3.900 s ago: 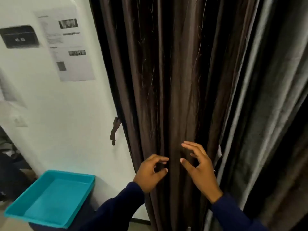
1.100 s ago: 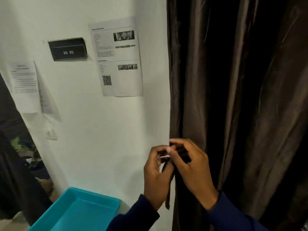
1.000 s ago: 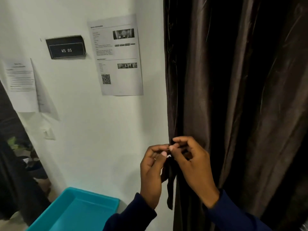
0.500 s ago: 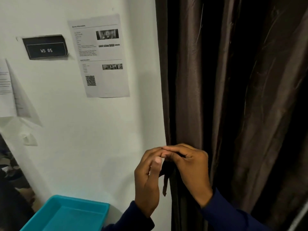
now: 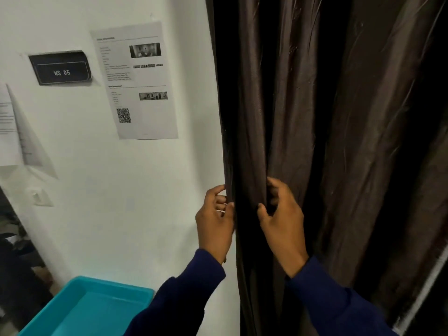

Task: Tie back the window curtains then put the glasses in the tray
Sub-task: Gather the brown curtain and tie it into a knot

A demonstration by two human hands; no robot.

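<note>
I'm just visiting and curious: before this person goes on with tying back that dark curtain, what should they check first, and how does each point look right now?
1. Left hand on the curtain edge: ok, fingers curl at it.
2. Right hand gripping the folds: ok.
3. Curtain gathered into a bundle: ok, bunched between the hands.
4. Tie-back strap in hand: cannot tell, none visible.
5. Turquoise tray within sight: ok, below left.
6. Glasses located: cannot tell, none in view.
</note>
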